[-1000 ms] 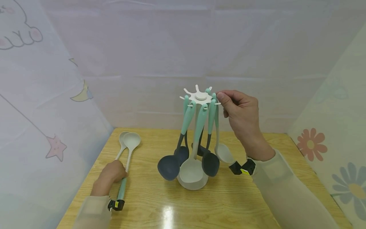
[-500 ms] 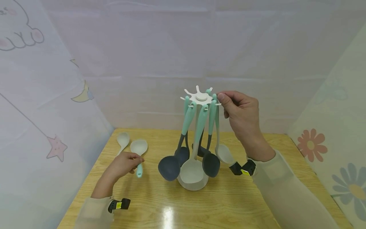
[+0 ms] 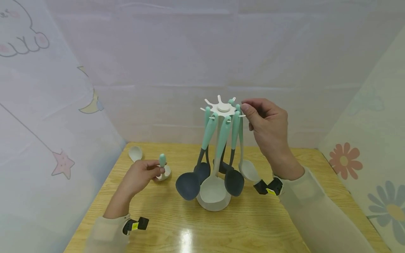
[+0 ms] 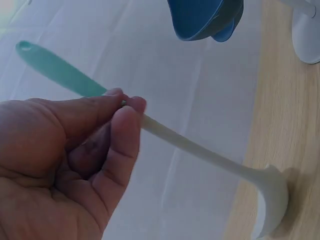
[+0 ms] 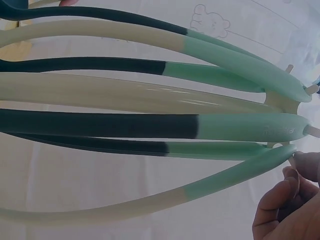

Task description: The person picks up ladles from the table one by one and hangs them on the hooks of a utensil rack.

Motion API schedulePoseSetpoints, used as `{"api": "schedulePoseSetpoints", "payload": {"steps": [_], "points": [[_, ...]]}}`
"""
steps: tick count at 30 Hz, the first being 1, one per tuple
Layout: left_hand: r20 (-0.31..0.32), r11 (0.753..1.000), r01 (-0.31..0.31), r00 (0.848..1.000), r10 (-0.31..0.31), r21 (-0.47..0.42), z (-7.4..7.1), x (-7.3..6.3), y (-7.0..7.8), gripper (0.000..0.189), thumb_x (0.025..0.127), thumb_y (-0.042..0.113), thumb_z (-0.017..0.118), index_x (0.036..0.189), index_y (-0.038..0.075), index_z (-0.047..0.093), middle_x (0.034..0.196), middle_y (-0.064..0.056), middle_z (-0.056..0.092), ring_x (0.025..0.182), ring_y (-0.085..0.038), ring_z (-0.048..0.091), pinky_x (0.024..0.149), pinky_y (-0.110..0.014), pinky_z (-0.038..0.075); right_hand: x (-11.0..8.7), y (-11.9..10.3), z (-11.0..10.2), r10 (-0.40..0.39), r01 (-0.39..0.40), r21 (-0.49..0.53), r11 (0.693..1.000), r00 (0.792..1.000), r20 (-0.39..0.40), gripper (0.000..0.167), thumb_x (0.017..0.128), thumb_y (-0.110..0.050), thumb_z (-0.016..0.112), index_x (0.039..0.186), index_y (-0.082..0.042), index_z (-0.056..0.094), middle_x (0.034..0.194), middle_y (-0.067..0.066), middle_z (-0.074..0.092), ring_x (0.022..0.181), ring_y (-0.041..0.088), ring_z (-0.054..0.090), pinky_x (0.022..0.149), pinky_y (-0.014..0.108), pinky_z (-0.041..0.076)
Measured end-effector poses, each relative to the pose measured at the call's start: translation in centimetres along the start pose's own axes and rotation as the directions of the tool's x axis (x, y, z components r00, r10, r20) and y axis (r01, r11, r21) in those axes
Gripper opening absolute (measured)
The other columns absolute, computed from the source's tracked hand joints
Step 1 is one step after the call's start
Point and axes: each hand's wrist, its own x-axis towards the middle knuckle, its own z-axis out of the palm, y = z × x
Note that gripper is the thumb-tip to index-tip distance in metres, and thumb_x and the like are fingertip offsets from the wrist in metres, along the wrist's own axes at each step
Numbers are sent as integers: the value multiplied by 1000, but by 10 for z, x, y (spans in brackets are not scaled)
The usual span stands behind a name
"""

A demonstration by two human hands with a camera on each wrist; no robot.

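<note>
My left hand [image 3: 140, 175] pinches a white ladle [image 4: 200, 150] with a mint-green handle [image 3: 162, 160], thumb and fingertips where the green meets the white. Its handle stands up and its bowl is low, close over the table. To the right is a white utensil rack [image 3: 223, 108] on a round base [image 3: 213, 207], hung with several green-handled ladles and spoons. At the rack's right side, my right hand [image 3: 269, 121] pinches the tip of a hook beside the end of a hanging white ladle's handle [image 5: 240, 175].
Another white spoon [image 3: 135, 154] lies at the back left of the wooden table [image 3: 177, 232], its handle hidden behind the left hand. A dark ladle [image 3: 188, 186] hangs on the rack's near left. Fabric walls [image 3: 177, 116] close off the back and sides.
My left hand has lifted one of the two white utensils off the table, moved right and tipped its handle upward. The other utensil has shifted slightly. My right hand stays at the rack.
</note>
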Motion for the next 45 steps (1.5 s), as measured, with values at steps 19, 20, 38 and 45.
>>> {"api": "schedulePoseSetpoints", "payload": {"steps": [19, 20, 38, 45], "points": [[-245, 988, -157, 958, 150, -10, 19, 20, 63, 18, 101, 27, 74, 112, 15, 82, 106, -4, 80, 94, -21, 72, 82, -43, 63, -24, -13, 5, -290, 283, -112, 952, 956, -45, 7, 91, 2, 80, 96, 6, 77, 89, -11, 70, 69, 7, 61, 63, 16, 50], [-260, 985, -171, 952, 162, -12, 20, 21, 67, 17, 101, 27, 75, 112, 16, 82, 105, -3, 80, 93, -20, 72, 81, -44, 64, -24, -12, 5, -296, 289, -104, 952, 954, -52, 7, 91, 2, 80, 95, 7, 78, 89, -11, 70, 69, 7, 61, 63, 16, 50], [-363, 953, -302, 890, 277, -14, 32, 23, 111, 21, 96, 22, 80, 115, 13, 83, 97, -5, 80, 81, -22, 70, 68, -25, 56, -18, -7, 2, -309, 304, -76, 950, 950, -57, 9, 93, 2, 76, 91, 11, 75, 83, -20, 68, 68, 3, 54, 64, 16, 46], [-367, 943, -332, 876, 314, 16, 37, 23, 119, 24, 94, 19, 82, 117, 12, 83, 99, -6, 81, 79, -18, 70, 68, -23, 56, -12, -4, -4, -237, 234, -74, 969, 971, -25, 12, 98, 1, 71, 96, 12, 75, 72, -19, 60, 61, 5, 47, 58, 19, 41]]}}
